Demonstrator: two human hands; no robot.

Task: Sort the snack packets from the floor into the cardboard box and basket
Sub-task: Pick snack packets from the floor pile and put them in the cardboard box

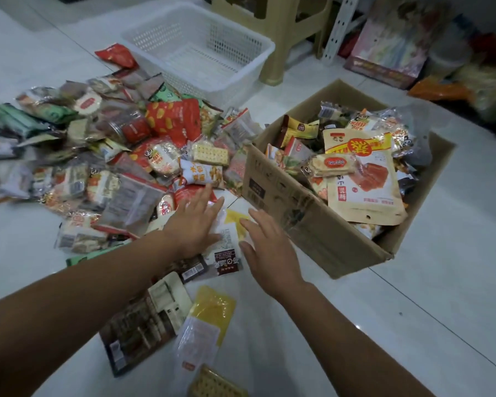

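A big pile of snack packets covers the white floor at the left and centre. The cardboard box at the right holds several packets, a large beige pouch on top. Behind the pile stands the white plastic basket with nothing inside. My left hand and my right hand hover with fingers straight on either side of a clear packet with a yellow patch lying on the floor beside the box. Neither hand holds anything.
More packets lie near me: a yellow and clear one, a dark printed bag and a cracker pack. A beige plastic stool stands behind the basket. Bags and a pink box crowd the far right.
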